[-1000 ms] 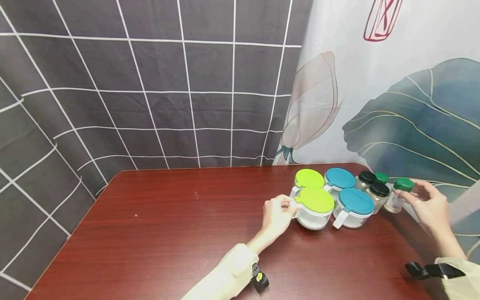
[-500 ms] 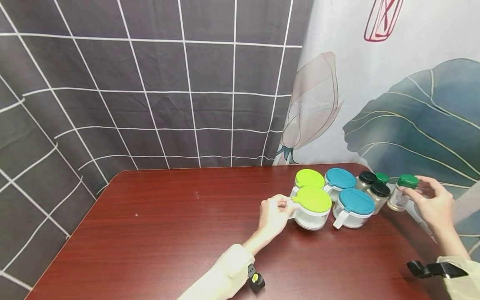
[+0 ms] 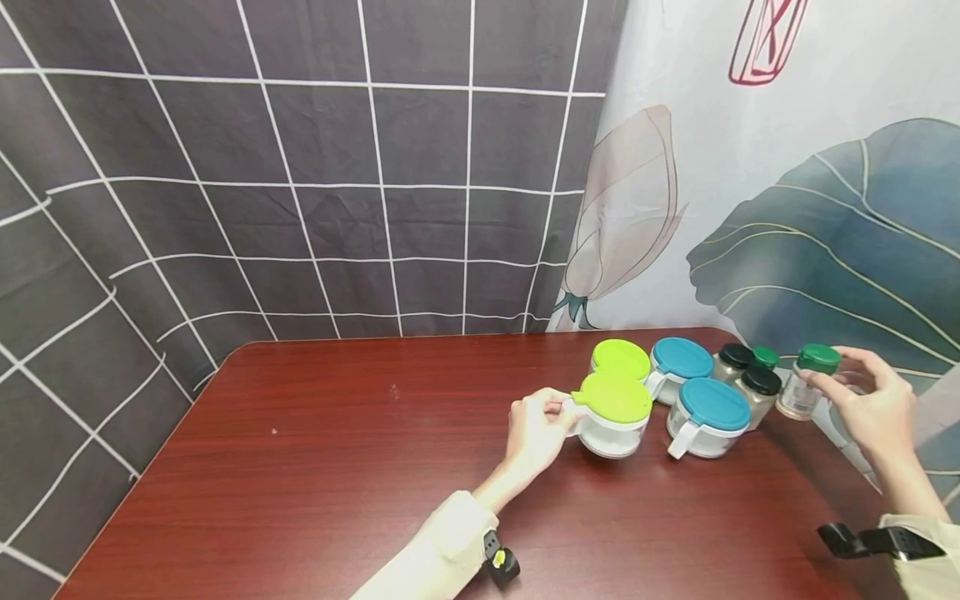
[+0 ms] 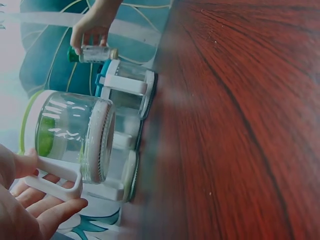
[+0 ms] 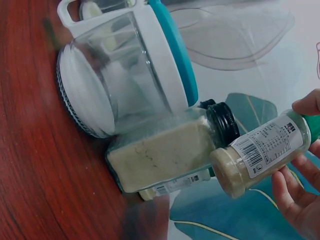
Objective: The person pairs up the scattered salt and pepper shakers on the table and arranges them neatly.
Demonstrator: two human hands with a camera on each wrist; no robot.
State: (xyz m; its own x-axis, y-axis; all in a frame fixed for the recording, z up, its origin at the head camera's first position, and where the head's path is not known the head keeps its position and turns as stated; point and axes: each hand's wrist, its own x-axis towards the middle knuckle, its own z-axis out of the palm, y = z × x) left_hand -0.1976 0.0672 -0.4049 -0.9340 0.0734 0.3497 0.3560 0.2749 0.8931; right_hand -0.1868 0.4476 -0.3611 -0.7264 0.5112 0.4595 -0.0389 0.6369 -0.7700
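My left hand [image 3: 534, 429] grips the white handle of a clear seasoning jar [image 3: 611, 435] with a lime-green lid. In the left wrist view the jar's base hangs off the tabletop, with fingers curled through its handle [image 4: 55, 182]. Over on the right, my right hand [image 3: 879, 408] holds a small spice bottle [image 3: 798, 397] with a green cap. The right wrist view shows that labelled bottle [image 5: 265, 150] tilted and raised, pale powder at its bottom, thumb and fingers around its cap end. A second lime-lidded jar [image 3: 619, 358] stands behind the first, partly hidden.
Two blue-lidded jars [image 3: 707, 417] stand between my hands on the dark red table [image 3: 337, 467]. Beside them are two black-capped jars [image 3: 756, 396], one filled with beige powder in the right wrist view. Another green-capped bottle [image 3: 765, 357] stands behind. Curtains hang along the back.
My left hand has moved left with the lime-lidded jar, away from the blue-lidded one. My right hand has shifted slightly right and up with the spice bottle.
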